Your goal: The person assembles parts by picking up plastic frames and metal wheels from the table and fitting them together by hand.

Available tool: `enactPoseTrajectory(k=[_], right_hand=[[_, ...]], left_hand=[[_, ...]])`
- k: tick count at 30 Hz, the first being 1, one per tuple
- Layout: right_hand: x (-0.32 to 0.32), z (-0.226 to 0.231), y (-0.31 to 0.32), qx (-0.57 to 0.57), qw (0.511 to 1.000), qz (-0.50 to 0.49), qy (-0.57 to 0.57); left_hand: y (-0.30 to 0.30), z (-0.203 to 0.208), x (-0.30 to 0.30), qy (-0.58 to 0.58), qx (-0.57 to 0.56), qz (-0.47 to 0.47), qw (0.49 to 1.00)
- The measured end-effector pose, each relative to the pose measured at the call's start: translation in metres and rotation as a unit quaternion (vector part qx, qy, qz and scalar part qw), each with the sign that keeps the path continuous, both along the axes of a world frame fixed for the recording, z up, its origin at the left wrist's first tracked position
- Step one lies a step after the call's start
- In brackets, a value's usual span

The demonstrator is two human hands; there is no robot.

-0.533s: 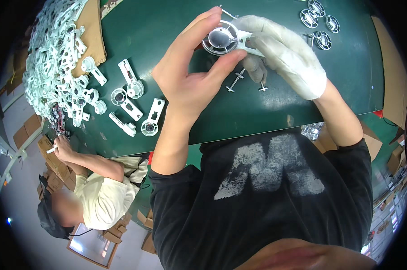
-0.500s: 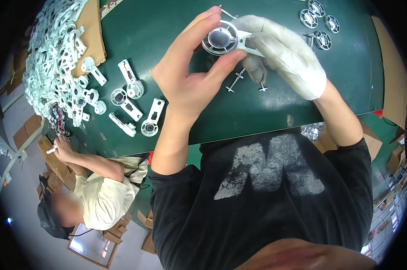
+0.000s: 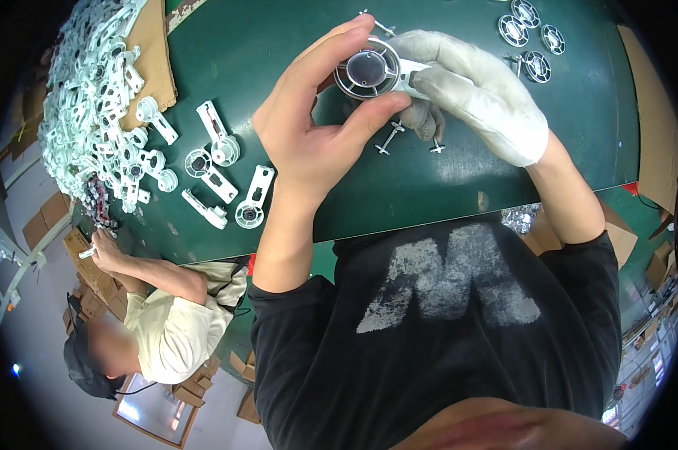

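The bare left hand (image 3: 309, 135) is curling around a round metal wheel (image 3: 367, 69), a shiny disc with a raised rim and a flat dark hub, pinching its edge between the thumb below and the fingertips (image 3: 357, 26) above. The right hand (image 3: 477, 94) is wearing a soft, worn white cloth glove and is closing on the white plastic bracket (image 3: 414, 73) that is sticking out from the wheel's right side, its gloved fingers folding under the piece. Both hands are holding the assembly up just above the smooth green table (image 3: 444, 187), the wheel sitting between them, with the left forearm rising steeply from the lower edge and the right forearm angling in from the person's right.

Just under the gloved fingers, two small metal pins (image 3: 387, 137) with flanged ends are lying on the table. Beyond the right hand, near the far edge, four spoked metal discs (image 3: 530, 34) are resting flat. Well to the left of the left hand, several white plastic brackets (image 3: 219, 176) with round sockets are lying scattered, and farther left a big heap of the same pale parts (image 3: 84, 97) is spilling beside a sheet of brown cardboard (image 3: 155, 56). Below that heap, another person (image 3: 151, 315) in a pale shirt is reaching a hand toward brown boxes
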State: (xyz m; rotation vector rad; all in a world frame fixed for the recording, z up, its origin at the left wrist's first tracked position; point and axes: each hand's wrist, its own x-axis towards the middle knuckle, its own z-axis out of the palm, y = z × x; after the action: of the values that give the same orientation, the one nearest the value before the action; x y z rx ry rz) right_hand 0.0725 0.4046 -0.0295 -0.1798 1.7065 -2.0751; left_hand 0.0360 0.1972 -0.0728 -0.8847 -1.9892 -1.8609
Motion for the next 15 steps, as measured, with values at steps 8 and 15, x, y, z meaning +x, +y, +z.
enactPoseTrajectory(k=[8, 15], right_hand=[[0.0013, 0.0051, -0.0040, 0.034, 0.999, -0.010, 0.007], [0.0022, 0.0015, -0.0029, 0.023, 0.999, -0.007, 0.021]], left_hand=[[0.0011, -0.0022, 0.0002, 0.016, 0.033, -0.013, 0.999], [0.0024, -0.0011, 0.0007, 0.015, 0.052, -0.028, 0.998]])
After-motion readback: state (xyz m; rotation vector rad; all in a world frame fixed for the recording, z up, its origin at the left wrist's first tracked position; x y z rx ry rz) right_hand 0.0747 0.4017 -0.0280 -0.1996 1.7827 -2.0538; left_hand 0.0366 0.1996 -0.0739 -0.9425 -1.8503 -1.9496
